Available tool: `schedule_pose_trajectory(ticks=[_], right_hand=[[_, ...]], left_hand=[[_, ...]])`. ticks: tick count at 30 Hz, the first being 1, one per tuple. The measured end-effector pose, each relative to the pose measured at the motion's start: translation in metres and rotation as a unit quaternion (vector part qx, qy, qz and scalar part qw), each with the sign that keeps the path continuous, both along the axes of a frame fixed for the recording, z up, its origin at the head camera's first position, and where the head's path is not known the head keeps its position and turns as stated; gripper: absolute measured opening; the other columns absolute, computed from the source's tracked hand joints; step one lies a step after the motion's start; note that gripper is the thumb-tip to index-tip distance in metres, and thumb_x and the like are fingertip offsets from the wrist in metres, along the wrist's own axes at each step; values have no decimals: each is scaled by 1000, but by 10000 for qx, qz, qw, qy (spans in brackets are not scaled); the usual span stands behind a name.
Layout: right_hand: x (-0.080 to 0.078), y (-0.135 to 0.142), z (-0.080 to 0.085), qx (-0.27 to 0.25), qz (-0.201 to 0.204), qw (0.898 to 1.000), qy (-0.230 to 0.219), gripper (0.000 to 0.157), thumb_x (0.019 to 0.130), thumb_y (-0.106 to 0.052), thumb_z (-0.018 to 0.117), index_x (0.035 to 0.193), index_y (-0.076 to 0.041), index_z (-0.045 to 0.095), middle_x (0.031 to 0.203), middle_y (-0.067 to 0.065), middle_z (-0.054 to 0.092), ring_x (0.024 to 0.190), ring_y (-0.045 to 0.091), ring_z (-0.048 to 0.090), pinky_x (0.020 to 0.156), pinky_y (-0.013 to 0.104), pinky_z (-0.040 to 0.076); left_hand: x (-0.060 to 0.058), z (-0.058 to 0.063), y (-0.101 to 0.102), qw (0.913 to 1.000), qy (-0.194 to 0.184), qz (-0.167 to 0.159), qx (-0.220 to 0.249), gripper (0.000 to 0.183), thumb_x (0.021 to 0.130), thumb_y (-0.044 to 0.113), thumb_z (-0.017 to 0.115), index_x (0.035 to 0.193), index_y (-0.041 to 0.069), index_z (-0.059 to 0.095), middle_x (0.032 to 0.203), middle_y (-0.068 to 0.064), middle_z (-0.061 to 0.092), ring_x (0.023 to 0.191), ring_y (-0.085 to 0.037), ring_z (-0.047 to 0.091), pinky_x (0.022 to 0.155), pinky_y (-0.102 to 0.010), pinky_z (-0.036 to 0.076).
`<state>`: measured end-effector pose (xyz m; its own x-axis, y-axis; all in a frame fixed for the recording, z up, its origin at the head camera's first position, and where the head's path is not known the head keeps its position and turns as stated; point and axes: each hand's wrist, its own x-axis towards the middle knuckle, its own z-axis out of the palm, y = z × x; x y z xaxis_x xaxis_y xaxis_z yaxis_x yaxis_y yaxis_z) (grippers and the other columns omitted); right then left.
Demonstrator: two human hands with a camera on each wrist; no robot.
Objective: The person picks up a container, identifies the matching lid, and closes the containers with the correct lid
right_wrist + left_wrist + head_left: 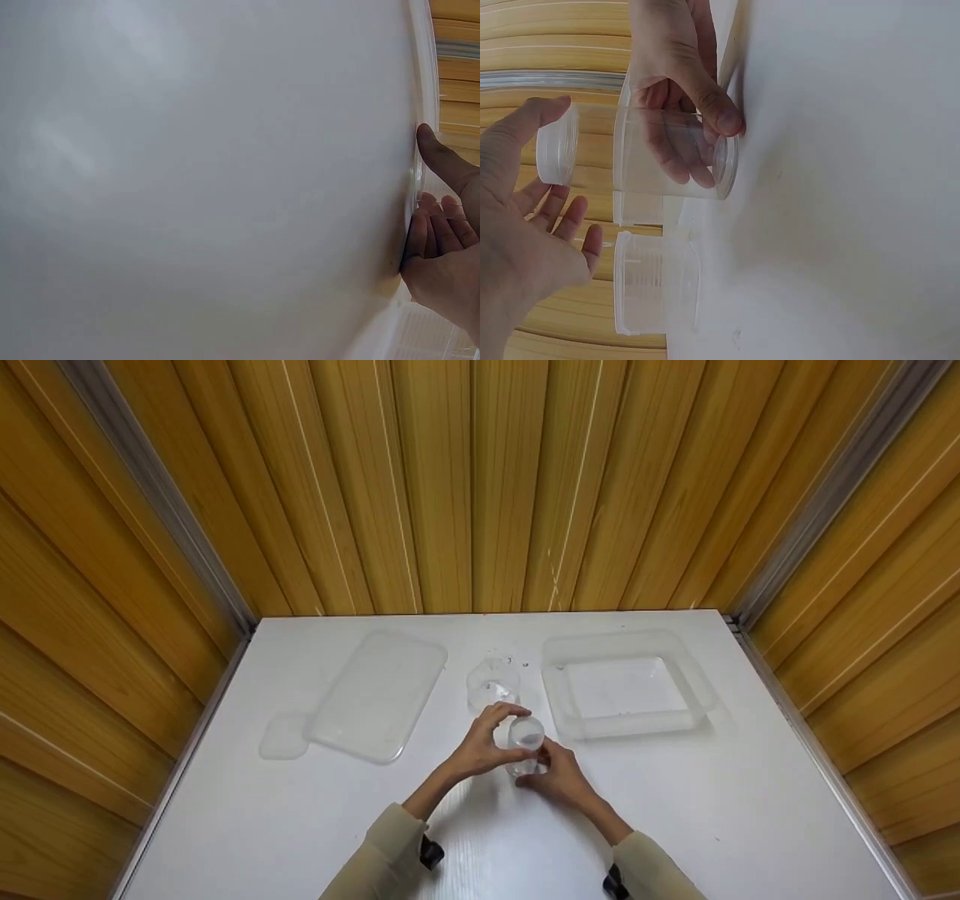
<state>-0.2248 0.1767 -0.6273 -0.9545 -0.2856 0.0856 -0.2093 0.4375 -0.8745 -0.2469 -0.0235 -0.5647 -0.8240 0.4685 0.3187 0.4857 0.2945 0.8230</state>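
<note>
In the middle of the white table stands a clear plastic jar (675, 154) with a frosted white lid (526, 733). My left hand (480, 746) holds the lid from above, thumb on one side and fingers on the other. Low on the jar's body, my right hand (564, 780) grips it between thumb and fingers. The left wrist view shows the right fingers (671, 159) through the clear wall, near the base. In the right wrist view, the right hand (446, 255) is at the edge of the frame and the jar is mostly hidden.
Just behind the jar is a clear, many-sided container (480, 682). A large translucent rectangular lid (386, 690) lies on the left, overlapping a small square lid (283, 736). A translucent rectangular box (637, 727) stands at right. Wood-patterned walls (506, 487) enclose the table's back and sides.
</note>
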Motion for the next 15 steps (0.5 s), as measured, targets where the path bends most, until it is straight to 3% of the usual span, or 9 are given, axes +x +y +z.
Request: schedule_pose_trajectory(ticks=[4, 7, 10, 15], right_hand=[[-1, 1, 1, 61, -51, 10000, 58, 70, 74, -11, 91, 134, 6, 57, 125, 26, 68, 118, 42, 66, 102, 56, 51], [-1, 0, 2, 30, -26, 10000, 70, 70, 75, -11, 90, 134, 6, 57, 126, 26, 68, 119, 42, 65, 102, 55, 52], [-1, -1, 1, 113, 5, 9999, 67, 68, 75, -13, 90, 133, 4, 58, 123, 23, 70, 115, 38, 67, 99, 47, 55], [0, 0, 1, 257, 72, 9993, 256, 69, 76, -15, 91, 134, 3, 58, 124, 24, 70, 116, 39, 67, 97, 44, 56]], left_hand=[[-3, 3, -3, 9994, 18, -357, 34, 59, 81, 13, 83, 136, 3, 61, 136, -14, 62, 124, -33, 52, 103, -47, 44], [-4, 4, -2, 9992, -71, -395, 48, 65, 80, 15, 84, 139, 5, 58, 139, -14, 60, 127, -33, 50, 103, -50, 43], [-1, 2, 2, 9996, -220, -197, 11, 78, 75, 24, 89, 142, 9, 53, 141, -13, 56, 130, -33, 46, 105, -48, 36], [5, -4, 18, 9982, -143, 565, -114, 89, 68, 39, 95, 136, 8, 47, 134, -16, 52, 123, -28, 44, 104, -43, 32]])
